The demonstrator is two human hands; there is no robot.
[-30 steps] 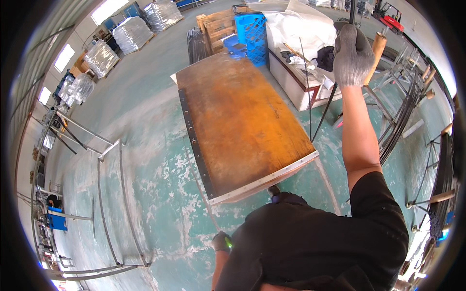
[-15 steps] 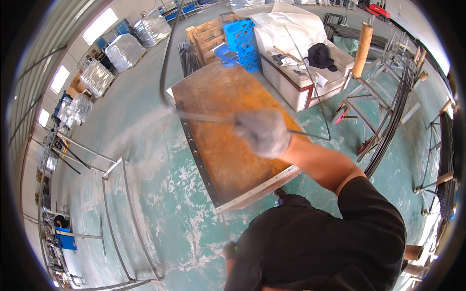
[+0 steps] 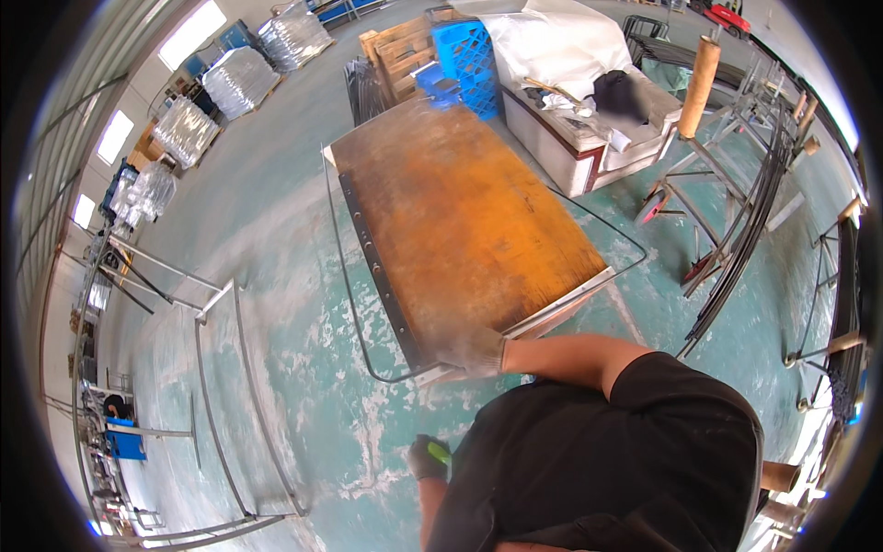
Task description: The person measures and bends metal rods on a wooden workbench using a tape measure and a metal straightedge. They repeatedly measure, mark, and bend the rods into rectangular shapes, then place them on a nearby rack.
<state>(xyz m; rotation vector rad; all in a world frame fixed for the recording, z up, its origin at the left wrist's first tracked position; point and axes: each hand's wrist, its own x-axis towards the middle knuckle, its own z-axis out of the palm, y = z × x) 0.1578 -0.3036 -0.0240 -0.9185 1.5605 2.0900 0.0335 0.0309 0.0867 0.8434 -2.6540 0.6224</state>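
Note:
A long, thin, dark metal rod (image 3: 346,287), bent round at its corners, runs around the sides of a low table (image 3: 460,221) with a rusty brown top. My right hand (image 3: 471,353), in a grey glove and partly smeared by motion, is closed on the rod's near side at the table's front edge. Lower down, beside my body, my gloved left hand (image 3: 426,458) is closed around a bright green object (image 3: 440,453), mostly hidden in the palm. A dark strip with holes (image 3: 372,262) lines the table's left edge.
A metal frame (image 3: 246,368) lies on the floor at left. Behind the table stand a blue plastic crate (image 3: 467,69), wooden pallets (image 3: 401,57) and a worn sofa (image 3: 552,138). At right, a wheeled rack (image 3: 713,198) stands beside long dark rods (image 3: 750,239).
The bent rod has come down from above the table to around its edges. My right hand has moved down and nearer to me with it. My left hand shows more fully now.

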